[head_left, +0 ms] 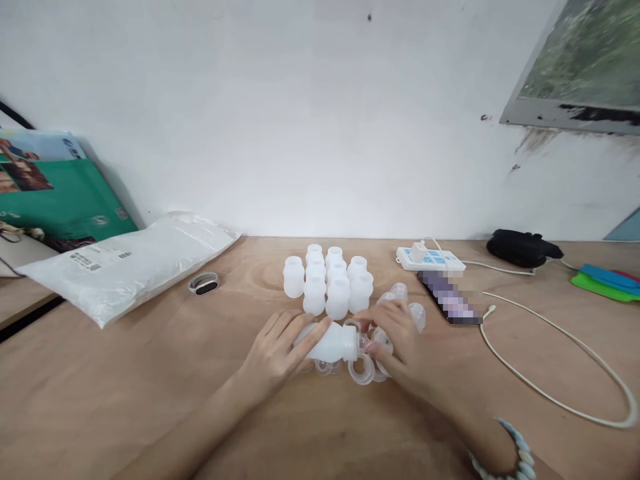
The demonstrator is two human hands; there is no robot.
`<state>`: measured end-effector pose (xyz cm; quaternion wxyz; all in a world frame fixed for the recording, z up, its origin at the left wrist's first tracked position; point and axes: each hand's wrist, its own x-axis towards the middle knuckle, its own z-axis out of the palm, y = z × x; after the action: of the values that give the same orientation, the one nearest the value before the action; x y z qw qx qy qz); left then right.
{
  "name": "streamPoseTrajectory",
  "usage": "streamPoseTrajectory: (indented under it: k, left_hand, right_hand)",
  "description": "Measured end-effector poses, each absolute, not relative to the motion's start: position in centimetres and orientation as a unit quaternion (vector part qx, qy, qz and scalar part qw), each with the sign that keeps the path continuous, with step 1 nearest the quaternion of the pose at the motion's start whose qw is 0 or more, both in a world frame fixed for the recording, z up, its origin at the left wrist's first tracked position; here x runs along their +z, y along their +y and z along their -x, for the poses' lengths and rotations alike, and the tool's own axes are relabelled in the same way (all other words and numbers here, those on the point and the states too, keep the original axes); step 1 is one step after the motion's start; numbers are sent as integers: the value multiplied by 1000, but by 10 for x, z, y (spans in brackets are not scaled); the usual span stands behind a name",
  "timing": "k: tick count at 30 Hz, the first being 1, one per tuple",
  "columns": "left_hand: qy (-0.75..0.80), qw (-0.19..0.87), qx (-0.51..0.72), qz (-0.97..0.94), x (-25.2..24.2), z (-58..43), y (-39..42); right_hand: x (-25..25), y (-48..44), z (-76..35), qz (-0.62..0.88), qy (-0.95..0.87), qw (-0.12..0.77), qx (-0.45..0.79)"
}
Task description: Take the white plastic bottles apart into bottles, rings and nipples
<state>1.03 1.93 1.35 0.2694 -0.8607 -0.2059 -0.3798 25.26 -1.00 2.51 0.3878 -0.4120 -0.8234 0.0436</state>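
Observation:
My left hand grips a small white plastic bottle lying on its side just above the wooden table. My right hand is at the bottle's neck, fingers pinched on a clear cap I can barely make out. Several loose clear caps lie under and around both hands. Behind them stands a cluster of several upright white bottles.
A white plastic bag lies at the left with a wristband beside it. At the right are a power strip, a phone, a looping white cable and a black pouch. Green packaging leans on the wall.

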Motion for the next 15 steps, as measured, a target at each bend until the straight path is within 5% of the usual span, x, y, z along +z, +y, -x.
streamPoseTrajectory:
  k: [4, 7, 12, 15]
  left_hand:
    - [-219, 261, -388, 856, 12, -6, 23]
    - [-219, 250, -393, 857, 11, -5, 24]
    - [-222, 242, -389, 861, 11, -4, 24]
    - [-225, 242, -388, 860, 9, -3, 25]
  right_hand:
    - [33, 0, -277, 503, -740, 428, -129]
    - [35, 8, -294, 587, -693, 376, -183]
    - [30, 12, -310, 694, -692, 177, -92]
    - [36, 10, -315, 693, -684, 220, -57]
